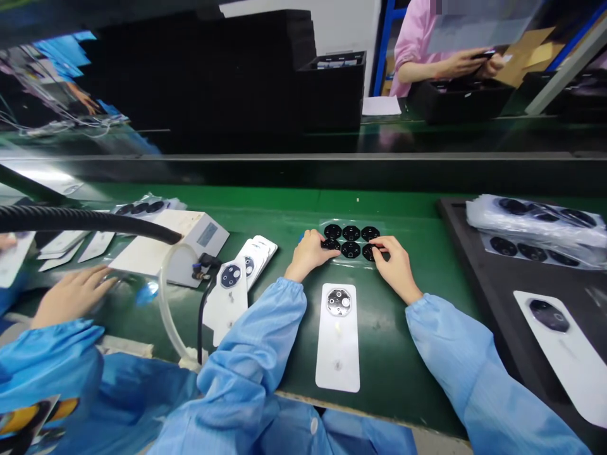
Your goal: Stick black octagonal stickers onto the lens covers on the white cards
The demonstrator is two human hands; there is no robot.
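A clear sheet [351,240] carrying several black octagonal lens pieces lies on the green belt. My left hand [309,254] rests at the sheet's left edge, fingers curled onto a black piece. My right hand [394,262] pinches a black piece at the sheet's lower right corner. Just below my hands lies a white phone back cover [337,338] with a round camera opening at its top. Both sleeves are light blue.
A stack of white covers [246,265] lies left of my hands beside a white device [190,243] and black hose [85,221]. A co-worker's hand [71,294] is at far left. A black tray [521,284] holds bagged lens sheets and a cover. Another person in pink works across the line.
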